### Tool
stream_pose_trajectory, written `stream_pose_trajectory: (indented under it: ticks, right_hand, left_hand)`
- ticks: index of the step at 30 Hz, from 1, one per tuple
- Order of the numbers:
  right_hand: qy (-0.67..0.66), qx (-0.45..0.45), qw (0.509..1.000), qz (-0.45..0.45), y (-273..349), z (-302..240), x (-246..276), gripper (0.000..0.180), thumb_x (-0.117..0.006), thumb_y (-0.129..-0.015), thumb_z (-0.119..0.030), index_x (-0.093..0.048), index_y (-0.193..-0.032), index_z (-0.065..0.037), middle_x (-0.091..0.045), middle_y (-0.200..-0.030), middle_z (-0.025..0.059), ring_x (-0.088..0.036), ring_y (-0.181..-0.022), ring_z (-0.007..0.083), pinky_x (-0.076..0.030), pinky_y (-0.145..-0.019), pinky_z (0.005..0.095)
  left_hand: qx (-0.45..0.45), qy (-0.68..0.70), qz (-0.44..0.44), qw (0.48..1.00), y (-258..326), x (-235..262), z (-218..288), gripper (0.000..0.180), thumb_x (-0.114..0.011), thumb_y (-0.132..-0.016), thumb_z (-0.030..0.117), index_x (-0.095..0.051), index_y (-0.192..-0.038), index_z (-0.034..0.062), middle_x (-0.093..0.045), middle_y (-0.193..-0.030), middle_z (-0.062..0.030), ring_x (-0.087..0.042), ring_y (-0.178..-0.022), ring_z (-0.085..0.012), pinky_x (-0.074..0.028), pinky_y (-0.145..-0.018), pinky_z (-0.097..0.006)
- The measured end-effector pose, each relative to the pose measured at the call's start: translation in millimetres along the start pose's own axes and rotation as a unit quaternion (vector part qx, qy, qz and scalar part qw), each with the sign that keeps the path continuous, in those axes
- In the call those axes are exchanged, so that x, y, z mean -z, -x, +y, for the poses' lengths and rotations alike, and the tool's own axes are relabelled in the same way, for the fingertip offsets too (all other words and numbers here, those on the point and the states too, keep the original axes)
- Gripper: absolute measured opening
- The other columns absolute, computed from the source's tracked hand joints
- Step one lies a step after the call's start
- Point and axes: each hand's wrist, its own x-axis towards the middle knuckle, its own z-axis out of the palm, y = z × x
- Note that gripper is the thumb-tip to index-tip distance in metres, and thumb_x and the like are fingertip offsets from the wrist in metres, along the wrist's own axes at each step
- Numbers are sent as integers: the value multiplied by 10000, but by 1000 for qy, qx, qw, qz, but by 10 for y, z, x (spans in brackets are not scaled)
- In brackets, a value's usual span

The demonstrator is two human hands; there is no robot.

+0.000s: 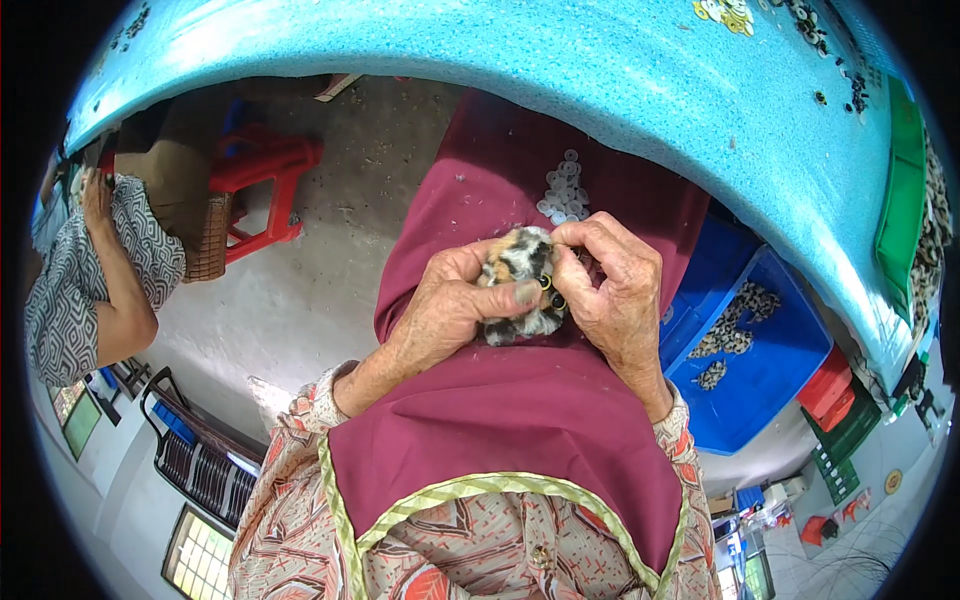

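Observation:
Over my lap, my left hand (447,301) grips a small furry plush piece (521,258) in white, black and orange, its thumb lying across the front. Two shiny round toy eyes with yellow rims (546,283) show on the fur near that thumb tip. My right hand (618,290) is closed, thumb and forefinger pinched at the upper right edge of the plush piece. What lies between those fingertips is hidden. Just beyond, a heap of translucent plastic washers (565,188) rests on the maroon apron cloth (450,200).
A light blue table (480,45) curves across the far side, with dark small parts (855,90) and a green tray (902,190) at its right. Below stands a blue bin (770,370) holding spotted furry pieces. At left, another person's arm (125,270) is near a red stool (270,175).

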Motion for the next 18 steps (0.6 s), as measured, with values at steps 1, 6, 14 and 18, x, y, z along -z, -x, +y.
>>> stream_pose_trajectory:
  ticks: [1,6,14,18]
  right_hand:
    - [-4,-1,1000,1,5,0,-6,91,-622,-724,33,-641,-799,-14,-580,-685,57,-544,-482,125,-431,-449,258]
    - [-49,-38,998,-15,9,81,-19,86,-632,-728,22,-651,-807,-6,-588,-684,50,-530,-497,109,-414,-465,248]
    - [-127,-95,987,-40,21,216,-45,103,-660,-761,9,-677,-861,-6,-622,-736,22,-527,-565,60,-409,-503,219]
    - [-226,-136,964,-19,44,302,12,124,-660,-796,27,-687,-913,-5,-638,-814,27,-555,-657,52,-446,-579,199]
  left_hand:
    - [4,-15,11,1000,4,10,3,376,-657,-865,96,-558,-1206,-29,-648,-1003,-44,-611,-863,-87,-506,-785,-236]
    - [-6,74,-10,997,40,5,0,381,-643,-878,104,-560,-1221,-40,-663,-1003,-62,-615,-871,-102,-504,-808,-244]
    - [-24,27,-3,999,48,4,-15,335,-624,-895,111,-578,-1184,-53,-665,-1013,-65,-614,-881,-103,-503,-819,-248]
    - [-21,38,13,999,59,-18,-6,302,-606,-906,97,-587,-1166,-54,-669,-1017,-71,-617,-889,-101,-507,-821,-251]
